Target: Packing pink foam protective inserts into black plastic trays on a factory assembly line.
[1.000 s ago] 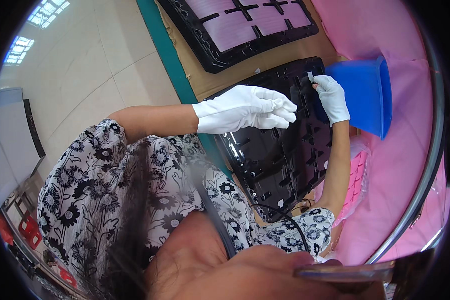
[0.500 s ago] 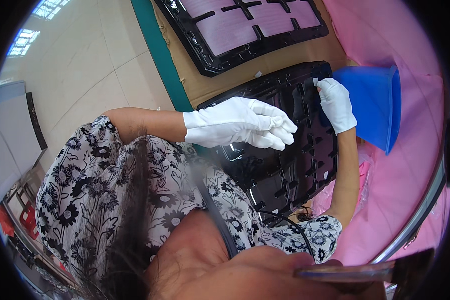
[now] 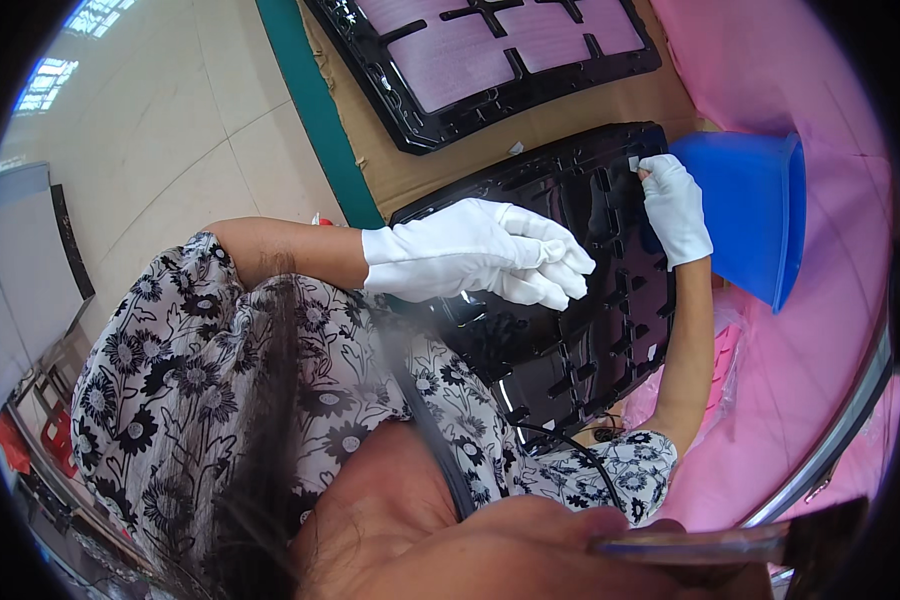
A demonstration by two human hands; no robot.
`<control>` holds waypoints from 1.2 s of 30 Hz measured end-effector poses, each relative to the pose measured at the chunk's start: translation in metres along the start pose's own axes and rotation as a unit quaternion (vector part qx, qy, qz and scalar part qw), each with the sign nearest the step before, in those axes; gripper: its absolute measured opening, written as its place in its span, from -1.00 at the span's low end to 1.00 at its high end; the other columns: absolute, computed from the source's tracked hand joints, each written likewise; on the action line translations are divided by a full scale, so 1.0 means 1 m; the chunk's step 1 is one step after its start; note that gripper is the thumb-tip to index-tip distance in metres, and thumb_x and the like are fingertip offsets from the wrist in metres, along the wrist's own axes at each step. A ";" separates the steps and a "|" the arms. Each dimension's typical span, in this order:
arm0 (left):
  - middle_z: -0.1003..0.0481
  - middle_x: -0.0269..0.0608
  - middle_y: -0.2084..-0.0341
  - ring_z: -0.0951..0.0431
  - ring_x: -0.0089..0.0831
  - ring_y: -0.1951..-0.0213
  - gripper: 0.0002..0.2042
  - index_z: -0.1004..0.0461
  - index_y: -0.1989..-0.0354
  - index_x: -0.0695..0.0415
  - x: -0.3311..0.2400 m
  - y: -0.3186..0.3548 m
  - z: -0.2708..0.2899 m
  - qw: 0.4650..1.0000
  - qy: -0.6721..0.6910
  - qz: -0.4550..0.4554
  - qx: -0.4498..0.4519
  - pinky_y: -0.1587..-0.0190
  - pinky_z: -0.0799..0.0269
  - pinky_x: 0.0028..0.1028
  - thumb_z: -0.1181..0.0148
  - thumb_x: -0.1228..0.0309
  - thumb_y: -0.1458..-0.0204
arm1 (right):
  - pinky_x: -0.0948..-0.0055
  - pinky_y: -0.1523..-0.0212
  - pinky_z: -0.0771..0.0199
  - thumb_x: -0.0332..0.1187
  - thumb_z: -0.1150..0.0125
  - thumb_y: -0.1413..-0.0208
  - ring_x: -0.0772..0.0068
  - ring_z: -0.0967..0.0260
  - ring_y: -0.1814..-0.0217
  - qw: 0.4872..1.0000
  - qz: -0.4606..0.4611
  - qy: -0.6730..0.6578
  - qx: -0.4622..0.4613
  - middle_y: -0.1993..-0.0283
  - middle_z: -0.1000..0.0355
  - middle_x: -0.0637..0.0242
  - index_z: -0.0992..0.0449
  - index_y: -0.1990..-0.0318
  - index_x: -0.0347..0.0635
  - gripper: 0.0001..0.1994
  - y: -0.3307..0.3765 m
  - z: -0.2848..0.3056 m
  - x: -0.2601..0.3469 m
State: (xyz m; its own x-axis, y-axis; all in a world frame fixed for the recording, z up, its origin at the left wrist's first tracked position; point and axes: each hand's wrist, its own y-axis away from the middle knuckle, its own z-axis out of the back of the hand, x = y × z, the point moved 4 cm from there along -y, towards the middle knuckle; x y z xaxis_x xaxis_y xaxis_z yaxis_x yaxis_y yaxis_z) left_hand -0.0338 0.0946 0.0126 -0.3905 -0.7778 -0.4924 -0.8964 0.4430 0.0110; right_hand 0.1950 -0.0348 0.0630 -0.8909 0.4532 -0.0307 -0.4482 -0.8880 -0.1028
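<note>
A glossy black moulded panel (image 3: 530, 345) with ribs and slots lies in front of me. My left hand (image 3: 490, 255), in a white glove, hovers over its left part with fingers loosely stretched out and nothing visible in them. At the panel's far right corner my right hand (image 3: 677, 212), in a white glove with a bare fingertip showing, has its fingers closed at a small white sticker (image 3: 634, 163). The sticker is at the fingertips, close to the panel surface. Another small white patch (image 3: 652, 352) shows on the panel's near right edge.
Beyond lies a second black frame (image 3: 425, 128) with pink sheet behind its openings, on brown cardboard (image 3: 370, 165) edged by a green strip (image 3: 315, 120). To the right stand a blue bin (image 3: 740, 200) and pink sheeting (image 3: 820, 270). A black cable (image 3: 580, 445) runs near my right arm.
My right hand has shifted very slightly, showing a little more bare fingertip beside the sticker. My left hand has dipped a touch; its fingers keep nearly the same pose.
</note>
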 end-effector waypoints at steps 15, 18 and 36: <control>-0.46 -0.12 0.14 -0.50 -0.48 0.13 -0.69 -0.34 -0.02 0.31 0.001 0.001 -0.001 1.000 0.012 0.001 0.006 0.09 -0.39 -0.61 0.04 0.40 -0.17 | 0.40 0.25 -0.41 -0.50 -0.23 0.07 0.21 -0.44 0.29 0.988 -0.075 -0.116 0.065 0.33 -0.46 0.20 -0.51 0.32 -0.26 -0.88 -0.004 0.008 0.000; -0.46 -0.12 0.14 -0.50 -0.48 0.14 -0.69 -0.35 -0.02 0.31 0.002 0.000 -0.002 1.000 0.017 0.001 0.014 0.10 -0.39 -0.61 0.03 0.38 -0.17 | 0.43 0.25 -0.38 -0.54 -0.21 0.06 0.24 -0.41 0.30 0.993 -0.034 -0.104 0.045 0.35 -0.44 0.20 -0.49 0.32 -0.26 -0.89 0.000 0.007 -0.004; -0.50 -0.17 0.20 -0.51 -0.54 0.26 -0.69 -0.39 -0.01 0.25 0.005 -0.002 -0.004 1.000 0.008 0.004 -0.009 0.23 -0.41 -0.61 0.03 0.32 -0.19 | 0.27 0.23 -0.39 -0.44 -0.09 -0.04 0.09 -0.41 0.25 0.997 -0.065 -0.025 0.037 0.29 -0.43 0.17 -0.47 0.33 -0.20 -0.92 0.001 0.002 -0.003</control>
State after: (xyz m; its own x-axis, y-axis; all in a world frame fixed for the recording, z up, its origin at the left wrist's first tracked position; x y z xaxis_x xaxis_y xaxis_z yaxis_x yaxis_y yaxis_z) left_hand -0.0347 0.0878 0.0137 -0.4005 -0.7814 -0.4785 -0.8971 0.4407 0.0311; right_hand 0.1969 -0.0373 0.0648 -0.8268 0.5617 0.0280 -0.5624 -0.8264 -0.0294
